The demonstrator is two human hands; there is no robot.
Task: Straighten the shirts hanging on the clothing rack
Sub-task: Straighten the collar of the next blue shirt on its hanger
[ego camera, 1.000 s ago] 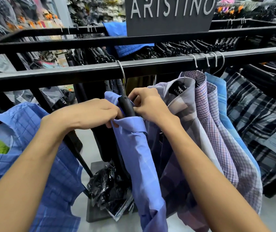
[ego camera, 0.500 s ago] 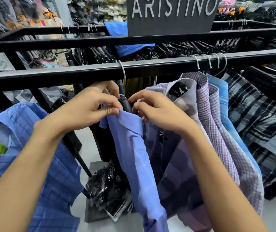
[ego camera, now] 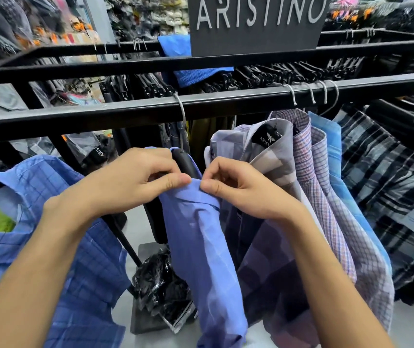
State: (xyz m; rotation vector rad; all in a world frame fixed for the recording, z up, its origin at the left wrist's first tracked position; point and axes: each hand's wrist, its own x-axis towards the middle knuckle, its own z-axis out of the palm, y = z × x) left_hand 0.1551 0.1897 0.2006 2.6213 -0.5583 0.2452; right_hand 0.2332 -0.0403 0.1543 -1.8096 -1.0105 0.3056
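Both hands, left hand [ego camera: 135, 182] & right hand [ego camera: 236, 189], pinch blue shirt [ego camera: 201, 237] collar; fingertips hidden, hanger [ego camera: 186, 164] mostly covered.

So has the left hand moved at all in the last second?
Yes. The left hand rose toward the rail half a second ago, then dropped back, now pinching the blue shirt collar.

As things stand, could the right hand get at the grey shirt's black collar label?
Probably yes. The right hand pinches the plain blue shirt at its collar, and the black collar label faces it just above, nothing between; it must let go first.
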